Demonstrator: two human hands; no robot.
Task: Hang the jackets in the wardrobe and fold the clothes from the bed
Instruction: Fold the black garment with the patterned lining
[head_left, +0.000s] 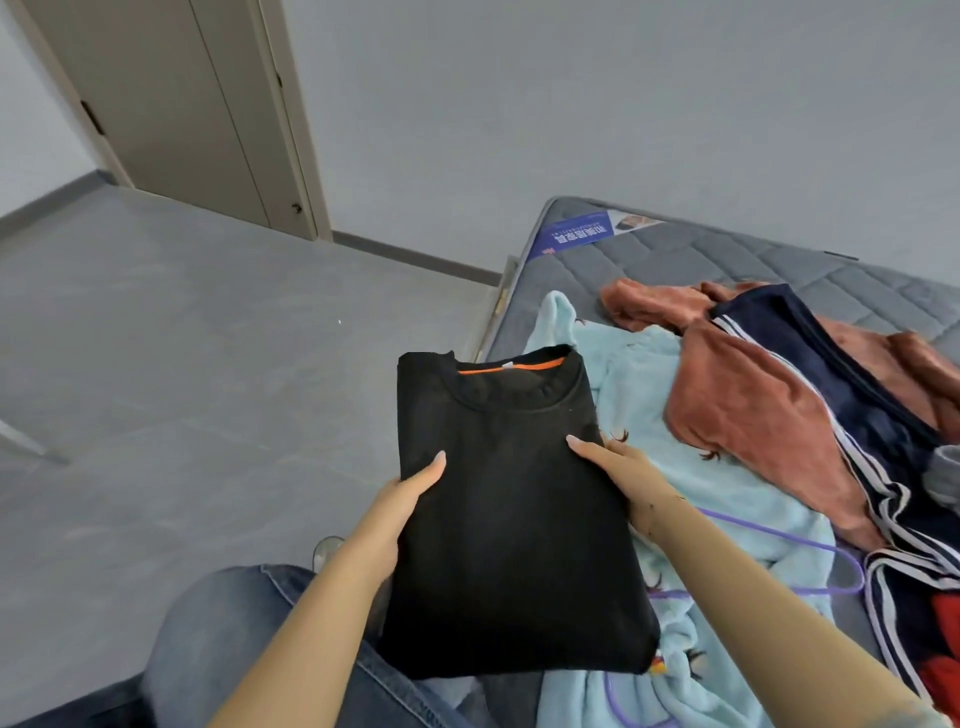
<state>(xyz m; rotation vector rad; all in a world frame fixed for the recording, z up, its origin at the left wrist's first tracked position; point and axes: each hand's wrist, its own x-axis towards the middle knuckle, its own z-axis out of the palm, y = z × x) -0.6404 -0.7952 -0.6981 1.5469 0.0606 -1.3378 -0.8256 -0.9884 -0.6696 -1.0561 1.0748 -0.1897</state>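
A folded black knit sweater (511, 525) is held above the lap in blue jeans (218, 639), its long axis running away from the person, with the orange-taped collar at the far end. The left hand (395, 512) and right hand (623, 483) grip its side edges, thumbs on top, the other fingers hidden beneath. Beyond lie a pale blue fleece garment (670, 415), a rust velvet garment (748, 410) and a navy striped jacket (852, 415) on the grey quilted mattress (727, 260).

Folded black sweater (514, 525) gripped at both side edges: left hand (397, 512), right hand (621, 475), thumbs on top. Right of it on mattress (691, 260): light-blue fleece (644, 384), rust garment (753, 415), navy striped jacket (852, 395).
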